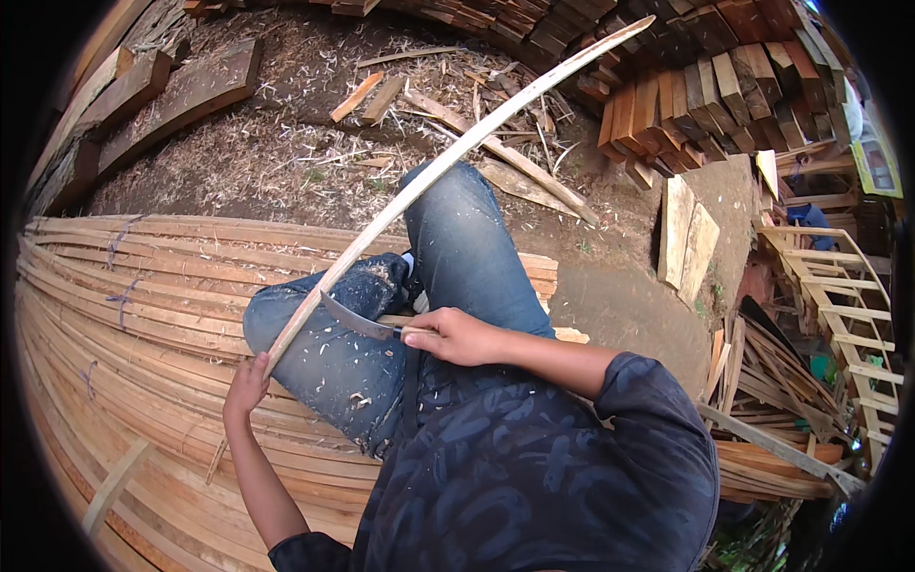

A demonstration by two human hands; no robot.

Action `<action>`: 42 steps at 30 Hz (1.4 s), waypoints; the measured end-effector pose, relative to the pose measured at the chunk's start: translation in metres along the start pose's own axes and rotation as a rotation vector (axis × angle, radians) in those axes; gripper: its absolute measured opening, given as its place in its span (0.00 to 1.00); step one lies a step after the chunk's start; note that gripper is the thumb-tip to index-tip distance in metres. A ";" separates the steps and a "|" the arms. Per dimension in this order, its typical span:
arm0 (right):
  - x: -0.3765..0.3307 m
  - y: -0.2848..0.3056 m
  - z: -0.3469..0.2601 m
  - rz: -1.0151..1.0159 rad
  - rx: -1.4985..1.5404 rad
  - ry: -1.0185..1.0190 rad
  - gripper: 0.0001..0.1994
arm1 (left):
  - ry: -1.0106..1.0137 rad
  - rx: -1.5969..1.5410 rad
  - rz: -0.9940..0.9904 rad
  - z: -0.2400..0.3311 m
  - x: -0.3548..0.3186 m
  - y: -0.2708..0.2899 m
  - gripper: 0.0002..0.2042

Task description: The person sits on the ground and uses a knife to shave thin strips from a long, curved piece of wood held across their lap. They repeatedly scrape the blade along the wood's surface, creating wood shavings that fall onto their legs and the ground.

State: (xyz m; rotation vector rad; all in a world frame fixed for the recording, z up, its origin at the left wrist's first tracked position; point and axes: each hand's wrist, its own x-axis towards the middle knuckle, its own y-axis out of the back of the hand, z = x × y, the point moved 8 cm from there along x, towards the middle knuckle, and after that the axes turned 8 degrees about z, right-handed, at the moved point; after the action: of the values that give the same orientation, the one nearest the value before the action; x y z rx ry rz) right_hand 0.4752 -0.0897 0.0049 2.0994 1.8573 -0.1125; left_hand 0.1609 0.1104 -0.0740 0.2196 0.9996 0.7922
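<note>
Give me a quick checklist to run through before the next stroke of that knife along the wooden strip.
1. Left hand grips the long wooden strip near its lower end: ok.
2. Right hand closed on the knife handle: ok.
3. Blade meets the strip: ok.
4. Left hand's fingers clear of the blade: ok.
5. Blade sits just above the jeans-clad knee: not ok.
6. Blade sharpness: cannot tell.
</note>
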 end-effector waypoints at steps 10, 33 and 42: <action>0.015 0.071 0.016 0.372 0.101 -0.323 0.16 | 0.031 0.113 -0.038 0.016 -0.008 0.004 0.32; 0.037 0.132 -0.002 0.690 0.362 -0.242 0.17 | 0.047 0.066 -0.040 0.009 -0.007 -0.003 0.34; 0.015 0.023 0.005 -0.030 0.118 -0.449 0.13 | -0.022 0.037 -0.014 0.009 -0.004 -0.004 0.34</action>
State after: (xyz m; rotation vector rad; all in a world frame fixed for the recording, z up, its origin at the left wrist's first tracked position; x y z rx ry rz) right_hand 0.5005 -0.0788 0.0002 1.9165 1.6392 -0.6577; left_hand 0.1692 0.1066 -0.0679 0.2523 0.9946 0.7580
